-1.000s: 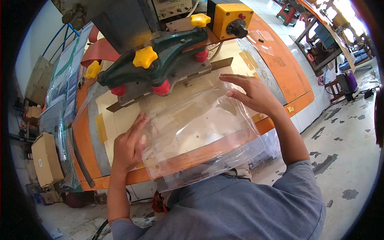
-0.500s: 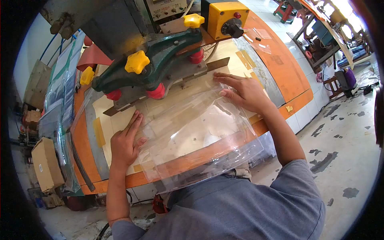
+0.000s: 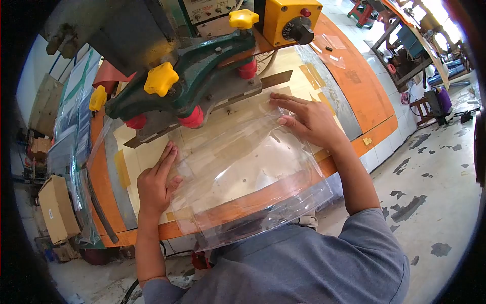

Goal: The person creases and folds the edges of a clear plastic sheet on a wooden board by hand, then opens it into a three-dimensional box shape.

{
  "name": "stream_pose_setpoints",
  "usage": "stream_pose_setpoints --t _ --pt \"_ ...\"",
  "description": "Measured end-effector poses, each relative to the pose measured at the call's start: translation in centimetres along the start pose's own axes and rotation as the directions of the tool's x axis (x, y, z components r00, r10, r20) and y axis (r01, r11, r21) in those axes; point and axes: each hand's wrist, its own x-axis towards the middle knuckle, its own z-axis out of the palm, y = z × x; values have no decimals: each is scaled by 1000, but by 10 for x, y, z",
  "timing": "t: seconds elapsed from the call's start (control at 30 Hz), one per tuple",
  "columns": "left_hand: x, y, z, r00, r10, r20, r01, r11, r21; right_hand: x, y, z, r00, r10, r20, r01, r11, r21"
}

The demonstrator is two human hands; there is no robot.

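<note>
Left hand (image 3: 156, 188) and right hand (image 3: 310, 121) were spread, thumbs out, at the two sides of a clear plastic sheet (image 3: 253, 175). It lay on the bench (image 3: 354, 83), with its near end past the edge. Its far edge was hard to see, so I could not tell if it touched the metal strip (image 3: 277, 80). Some right-hand fingers were hidden. On the far side, a grey block (image 3: 119, 33) was cut off at the top.
</note>
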Motion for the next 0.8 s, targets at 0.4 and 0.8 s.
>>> stream_pose_setpoints --t 0.4,0.8 --pt "-2 -4 5 999 -14 -36 12 999 -53 0 -9 -6 997 66 41 -69 996 63" --pt "-5 -5 4 996 -70 -62 65 994 -86 9 -22 -6 949 297 -107 -262 930 258"
